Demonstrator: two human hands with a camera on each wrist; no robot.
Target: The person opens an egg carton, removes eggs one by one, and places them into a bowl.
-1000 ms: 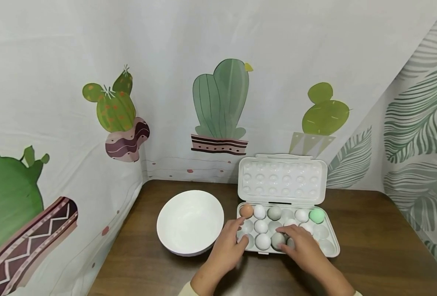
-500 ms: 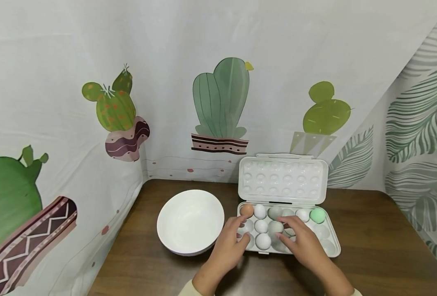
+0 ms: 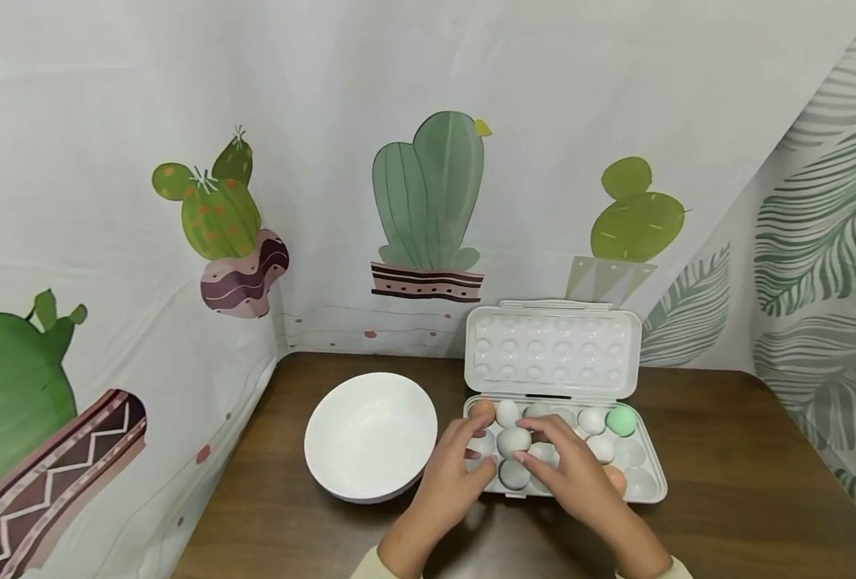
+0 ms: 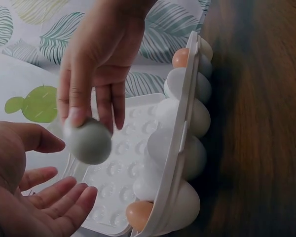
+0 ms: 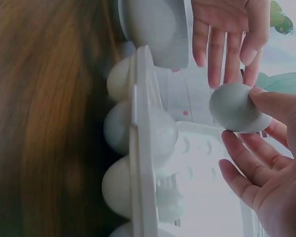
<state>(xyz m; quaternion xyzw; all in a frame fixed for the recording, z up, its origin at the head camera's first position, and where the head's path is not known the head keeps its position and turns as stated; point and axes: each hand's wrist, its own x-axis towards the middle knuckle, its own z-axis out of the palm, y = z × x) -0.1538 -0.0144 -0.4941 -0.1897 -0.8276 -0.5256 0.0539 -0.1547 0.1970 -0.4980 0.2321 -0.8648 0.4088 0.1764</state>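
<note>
Dark-brown wooden table [image 3: 718, 450], left hand [image 3: 450, 474] spread, holding nothing, right hand [image 3: 576, 474] pinching a pale grey-green oval egg [image 3: 513, 441] over a lid-up white plastic carton [image 3: 641, 484]. Fingertip-only hold on something that smooth? Could slip and crack, imo.

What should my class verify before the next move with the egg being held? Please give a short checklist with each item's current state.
1. Right hand grips the grey-green egg: ok, it is pinched.
2. Egg lifted free of the egg carton: ok, both wrist views show it held above.
3. Left hand has hold of the egg: not ok, it is beside it, open.
4. Carton lid out of the way: ok, it stands folded back.
5. White bowl mouth up: ok, it stands left of the carton.
6. Shell sound all round: cannot tell, parts are hidden.
</note>
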